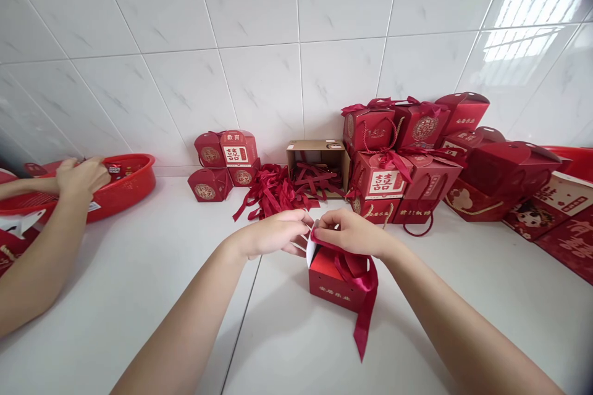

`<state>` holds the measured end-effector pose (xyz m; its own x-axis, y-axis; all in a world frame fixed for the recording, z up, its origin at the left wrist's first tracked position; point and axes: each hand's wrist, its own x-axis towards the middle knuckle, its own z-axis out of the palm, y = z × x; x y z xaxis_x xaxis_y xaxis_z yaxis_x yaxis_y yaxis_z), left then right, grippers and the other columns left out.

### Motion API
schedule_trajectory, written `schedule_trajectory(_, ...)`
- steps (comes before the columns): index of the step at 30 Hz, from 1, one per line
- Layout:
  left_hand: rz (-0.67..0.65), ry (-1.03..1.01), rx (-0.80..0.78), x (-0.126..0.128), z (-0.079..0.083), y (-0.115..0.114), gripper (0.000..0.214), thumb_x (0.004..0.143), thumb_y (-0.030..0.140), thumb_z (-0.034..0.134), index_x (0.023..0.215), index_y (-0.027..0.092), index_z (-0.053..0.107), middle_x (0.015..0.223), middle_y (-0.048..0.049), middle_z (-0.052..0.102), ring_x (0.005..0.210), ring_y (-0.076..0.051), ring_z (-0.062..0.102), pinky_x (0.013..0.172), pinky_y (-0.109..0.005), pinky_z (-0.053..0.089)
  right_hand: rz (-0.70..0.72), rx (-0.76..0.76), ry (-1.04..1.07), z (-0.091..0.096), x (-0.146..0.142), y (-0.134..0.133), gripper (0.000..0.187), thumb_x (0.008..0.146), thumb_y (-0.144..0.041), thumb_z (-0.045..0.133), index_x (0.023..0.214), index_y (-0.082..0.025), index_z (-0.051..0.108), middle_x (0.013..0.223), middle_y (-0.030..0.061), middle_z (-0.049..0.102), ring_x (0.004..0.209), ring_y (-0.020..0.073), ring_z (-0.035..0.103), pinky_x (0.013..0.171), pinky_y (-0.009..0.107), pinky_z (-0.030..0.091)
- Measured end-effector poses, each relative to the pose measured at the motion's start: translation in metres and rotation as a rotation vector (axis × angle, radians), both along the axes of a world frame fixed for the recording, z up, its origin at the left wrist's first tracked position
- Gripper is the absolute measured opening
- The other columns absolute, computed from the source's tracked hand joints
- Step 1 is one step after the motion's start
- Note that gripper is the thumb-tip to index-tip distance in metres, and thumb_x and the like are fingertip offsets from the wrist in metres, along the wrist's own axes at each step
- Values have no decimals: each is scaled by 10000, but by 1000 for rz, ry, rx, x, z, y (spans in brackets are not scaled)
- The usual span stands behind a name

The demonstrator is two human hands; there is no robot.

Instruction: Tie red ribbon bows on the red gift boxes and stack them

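In front of me on the table stands a small red gift box (331,290) with gold characters on its side. A dark red satin ribbon (368,305) lies over its top, one end hanging down its right side to the tabletop. My right hand (345,231) pinches the ribbon near the upper left edge of the box. Beside the white inner side of a flap (311,251) is my left hand (275,234), its fingers curved and apart. Their tips are partly hidden, so contact with the flap is unclear.
Behind the box lie a pile of red ribbons (273,191) and an open cardboard carton (317,147) of ribbon strips. Red gift boxes (382,182) are stacked at right, a smaller stack (227,160) at left. Far left, another person's hands (81,179) are over a red basin (134,188).
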<state>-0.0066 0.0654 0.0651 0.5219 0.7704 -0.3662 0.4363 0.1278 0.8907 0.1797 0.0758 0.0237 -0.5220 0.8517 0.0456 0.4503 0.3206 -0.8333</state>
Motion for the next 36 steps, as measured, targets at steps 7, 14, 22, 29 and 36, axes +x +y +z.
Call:
schedule_trajectory(7, 21, -8, 31, 1, -6, 3, 87, 818, 267, 535, 817, 183, 509, 853, -7, 629, 854, -163, 652, 880, -367, 510, -29, -11, -4, -1, -1, 0, 223, 798, -302, 544, 615, -176, 562, 603, -28, 517, 547, 93, 439, 516, 223, 346)
schedule_trajectory(14, 52, 309, 206, -11, -5, 10, 51, 761, 241, 520, 734, 199, 510, 797, -11, 644, 791, -180, 649, 755, -319, 518, -2, -23, 8, 7, 4, 0, 248, 807, -368, 561, 644, -181, 563, 672, -10, 579, 607, 115, 504, 571, 240, 393)
schedule_trajectory(22, 460, 843, 526, -59, 0, 31, 106, 656, 266, 581, 708, 209, 509, 886, -139, 632, 979, -404, 573, 745, -429, 428, -244, 90, -274, 31, 45, -9, 264, 782, -458, 605, 746, -197, 629, 886, 83, 682, 783, 231, 612, 632, 316, 440)
schedule_trajectory(29, 5, 301, 428, -12, -6, 14, 288, 809, 479, 518, 952, 234, 567, 1017, -30, 630, 903, -202, 580, 735, -287, 449, -120, -98, -528, 32, 58, -12, 394, 697, -573, 660, 835, -208, 602, 905, 104, 670, 730, 248, 620, 538, 309, 421)
schedule_trajectory(36, -7, 290, 240, -7, -23, -6, 323, 797, 525, 554, 860, 226, 450, 759, 42, 482, 676, -125, 442, 599, -244, 351, -103, -88, -438, 14, 45, -7, 425, 682, -545, 690, 909, -232, 513, 919, 65, 623, 748, 218, 584, 579, 297, 411)
